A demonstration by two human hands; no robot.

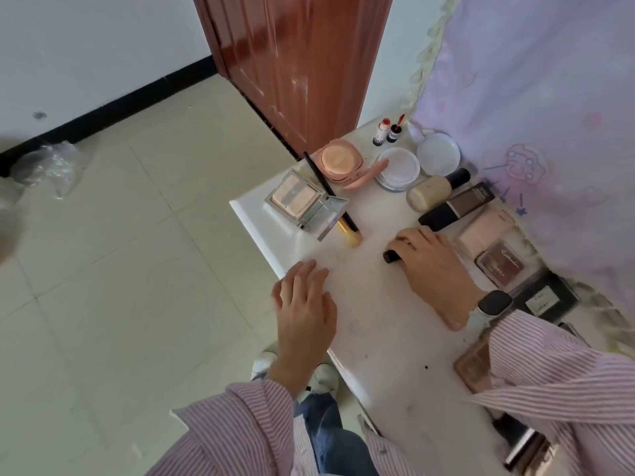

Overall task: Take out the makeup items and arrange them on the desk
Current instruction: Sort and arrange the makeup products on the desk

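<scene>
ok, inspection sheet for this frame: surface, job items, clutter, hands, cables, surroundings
Surface: white desk, faint smudges and a dark speck.
Job's things: open silver compact with a brush lying across it; pink cushion compact; two foundation bottles on their sides; palettes along the right edge.
Clutter: nothing seen.
Hands: left hand flat at the desk edge; right hand holds a small black tube.
Cables: nothing seen.
Surroundings: tiled floor, brown door, lilac curtain.

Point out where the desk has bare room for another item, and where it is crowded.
Bare: the desk between the left hand and right hand, and nearer the person. Crowded: the curtain side, from the white jar past the dark bottle to the brown palette.
</scene>
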